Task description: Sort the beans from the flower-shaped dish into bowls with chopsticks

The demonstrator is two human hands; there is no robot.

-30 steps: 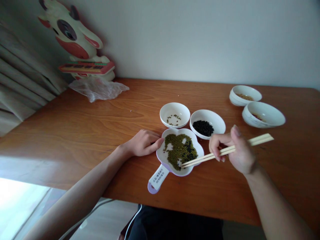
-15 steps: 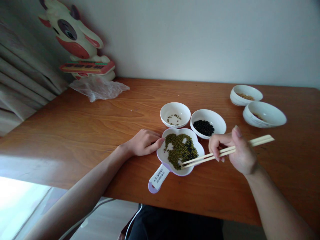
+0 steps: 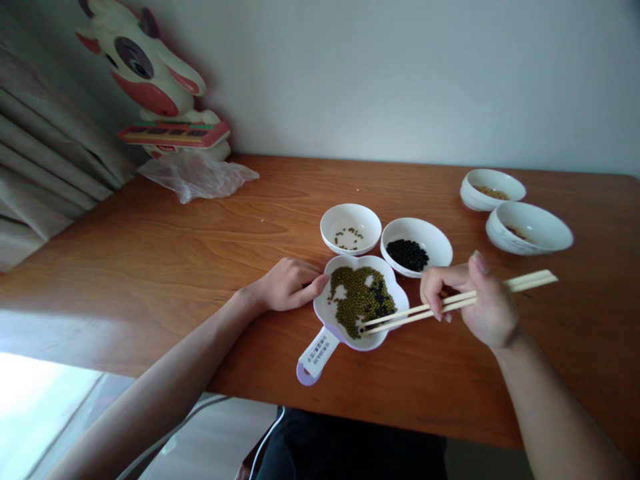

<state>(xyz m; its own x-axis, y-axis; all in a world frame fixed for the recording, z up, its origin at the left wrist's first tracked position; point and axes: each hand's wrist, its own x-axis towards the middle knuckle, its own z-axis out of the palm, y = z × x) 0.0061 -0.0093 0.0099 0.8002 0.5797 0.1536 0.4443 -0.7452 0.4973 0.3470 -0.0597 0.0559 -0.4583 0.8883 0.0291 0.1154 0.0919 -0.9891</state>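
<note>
My right hand [image 3: 467, 300] is closed round a pair of light wooden chopsticks [image 3: 450, 303]. Their tips, slightly apart, reach into the lower part of a white flower-shaped dish [image 3: 403, 293] with a lilac edge and a labelled handle. Green beans [image 3: 357, 287] cover much of its bottom, with black beans [image 3: 385, 305] mixed in on the right. A single dark bean lies by the tips. At the dish's left rim, my left hand [image 3: 293, 283] rests on the table, its curled fingers gripping the rim; some fingertips are hidden.
Behind the dish stand a white bowl [image 3: 363, 215] with a few green beans and another bowl [image 3: 440, 250] with black beans. Two more bowls, one rear [image 3: 467, 193] and one nearer [image 3: 560, 233], hold small contents. A plastic bag [image 3: 205, 177] and cow toy [image 3: 165, 87] are back left.
My right hand and the chopsticks have shifted slightly to the right, the tips staying low in the dish. My left hand keeps its place at the rim.
</note>
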